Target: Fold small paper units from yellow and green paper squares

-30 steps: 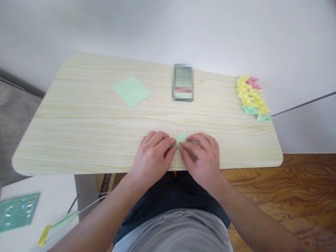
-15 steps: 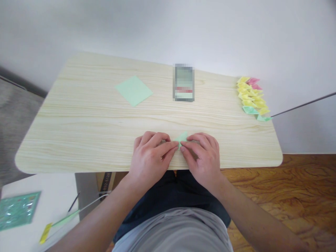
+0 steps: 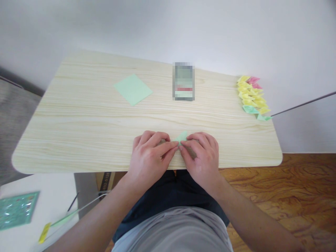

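Observation:
Near the table's front edge, a small folded piece of light green paper (image 3: 182,136) is pinched between my two hands. My left hand (image 3: 151,150) grips its left side with thumb and index finger pressed together. From the right, my right hand (image 3: 201,151) pinches the same paper, its fingertips almost meeting those of the left. The fingertips hide the paper's lower part. Farther back on the left lies a flat square sheet of light green paper (image 3: 133,89).
A blurred phone-like object (image 3: 183,81) lies at the table's (image 3: 86,129) back middle. Several folded yellow, pink and green paper pieces (image 3: 252,96) sit in rows at the right end. Lower left, a white surface (image 3: 56,189) bears a green plastic packet (image 3: 19,210).
Both hands keep their pinch on the folded paper with hardly any movement. The whole view has shifted very slightly.

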Demonstrator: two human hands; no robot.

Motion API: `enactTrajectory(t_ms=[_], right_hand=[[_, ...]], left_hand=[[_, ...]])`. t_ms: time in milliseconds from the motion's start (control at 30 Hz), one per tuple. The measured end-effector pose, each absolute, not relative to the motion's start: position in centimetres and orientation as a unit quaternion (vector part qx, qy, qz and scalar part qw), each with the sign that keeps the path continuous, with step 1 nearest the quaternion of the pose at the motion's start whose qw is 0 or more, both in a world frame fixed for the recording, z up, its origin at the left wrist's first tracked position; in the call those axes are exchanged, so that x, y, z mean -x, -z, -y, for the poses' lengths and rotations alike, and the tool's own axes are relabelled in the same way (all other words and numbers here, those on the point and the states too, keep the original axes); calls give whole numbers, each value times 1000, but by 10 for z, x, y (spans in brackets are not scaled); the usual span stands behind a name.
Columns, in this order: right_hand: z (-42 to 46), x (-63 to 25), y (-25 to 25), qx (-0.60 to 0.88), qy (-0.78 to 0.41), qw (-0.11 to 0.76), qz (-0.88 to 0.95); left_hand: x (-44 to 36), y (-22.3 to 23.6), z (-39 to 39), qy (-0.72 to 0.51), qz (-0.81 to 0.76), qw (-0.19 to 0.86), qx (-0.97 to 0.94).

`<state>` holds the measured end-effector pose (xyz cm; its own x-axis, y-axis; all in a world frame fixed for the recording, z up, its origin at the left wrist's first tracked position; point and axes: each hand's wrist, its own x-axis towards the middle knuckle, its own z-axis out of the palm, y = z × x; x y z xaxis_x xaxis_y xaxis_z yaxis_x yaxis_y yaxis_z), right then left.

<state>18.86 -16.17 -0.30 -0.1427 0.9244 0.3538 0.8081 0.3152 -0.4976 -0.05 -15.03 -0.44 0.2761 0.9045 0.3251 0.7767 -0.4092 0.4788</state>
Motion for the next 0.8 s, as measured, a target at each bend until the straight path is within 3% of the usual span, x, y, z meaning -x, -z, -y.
enactTrajectory(t_ms=[800], right_hand=[[161,-212,2,527,-117,261,800]], left_hand=[[3,0,155,-264,-548,109,-787]])
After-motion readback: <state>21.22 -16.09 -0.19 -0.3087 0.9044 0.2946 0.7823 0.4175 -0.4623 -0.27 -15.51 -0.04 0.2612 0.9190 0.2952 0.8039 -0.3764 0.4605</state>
